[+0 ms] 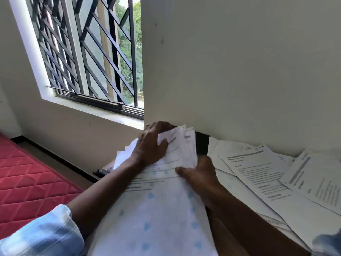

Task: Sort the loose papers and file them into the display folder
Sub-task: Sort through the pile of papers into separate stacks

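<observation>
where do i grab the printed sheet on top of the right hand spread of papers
Probably pinch the printed sheet at its exposed left long edge, coming from the left. An overlapping sheet covers its right side, and the right hand, which holds the stack, is nearest there.

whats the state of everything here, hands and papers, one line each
stack of papers: held in both hands, far end fanned out, blurred
left hand: on top, fingers curled over the stack's far end
right hand: grips the stack's right edge, thumb on top
loose papers: lying spread and overlapping on the table, print up
display folder: cannot make one out
</observation>
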The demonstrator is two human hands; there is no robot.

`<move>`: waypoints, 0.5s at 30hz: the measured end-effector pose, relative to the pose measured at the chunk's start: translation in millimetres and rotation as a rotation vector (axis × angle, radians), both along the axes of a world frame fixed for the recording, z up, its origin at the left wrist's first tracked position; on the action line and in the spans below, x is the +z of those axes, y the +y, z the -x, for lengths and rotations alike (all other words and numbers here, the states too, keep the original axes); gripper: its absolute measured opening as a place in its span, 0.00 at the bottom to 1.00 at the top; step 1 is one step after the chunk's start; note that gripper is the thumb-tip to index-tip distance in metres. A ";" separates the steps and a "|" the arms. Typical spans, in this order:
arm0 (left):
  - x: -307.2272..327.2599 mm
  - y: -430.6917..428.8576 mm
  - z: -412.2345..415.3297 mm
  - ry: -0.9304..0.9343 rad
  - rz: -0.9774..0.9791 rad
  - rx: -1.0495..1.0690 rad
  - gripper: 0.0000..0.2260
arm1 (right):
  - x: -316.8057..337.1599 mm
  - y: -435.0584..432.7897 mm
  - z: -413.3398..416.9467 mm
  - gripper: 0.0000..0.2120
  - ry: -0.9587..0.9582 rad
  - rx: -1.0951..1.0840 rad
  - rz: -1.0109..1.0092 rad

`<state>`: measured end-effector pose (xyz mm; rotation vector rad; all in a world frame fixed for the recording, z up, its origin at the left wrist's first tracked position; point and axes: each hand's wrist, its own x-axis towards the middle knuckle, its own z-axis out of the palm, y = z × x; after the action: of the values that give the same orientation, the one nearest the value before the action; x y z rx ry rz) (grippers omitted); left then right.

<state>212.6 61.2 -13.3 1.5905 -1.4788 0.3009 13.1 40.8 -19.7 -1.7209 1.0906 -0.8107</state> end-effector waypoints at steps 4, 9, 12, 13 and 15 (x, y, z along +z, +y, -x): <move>18.0 28.5 6.8 0.203 0.154 0.282 0.24 | 24.4 -5.9 28.1 0.18 -0.300 -0.126 0.018; 46.2 55.2 41.6 0.891 0.117 -0.349 0.31 | 88.2 1.1 86.5 0.10 -0.573 -0.108 0.230; 68.8 53.4 71.8 0.947 0.172 -0.590 0.27 | 126.4 15.3 115.7 0.10 -0.644 -0.107 0.376; 77.6 54.3 85.6 0.960 0.224 -0.658 0.24 | 138.2 21.3 126.6 0.11 -0.645 -0.127 0.450; 92.1 55.7 108.8 0.942 0.297 -0.726 0.19 | 154.6 30.2 144.6 0.17 -0.611 -0.175 0.626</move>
<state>103.7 116.9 78.8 0.6799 -1.0657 -0.5584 -131.5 71.0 134.9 -1.6781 0.5926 -1.7905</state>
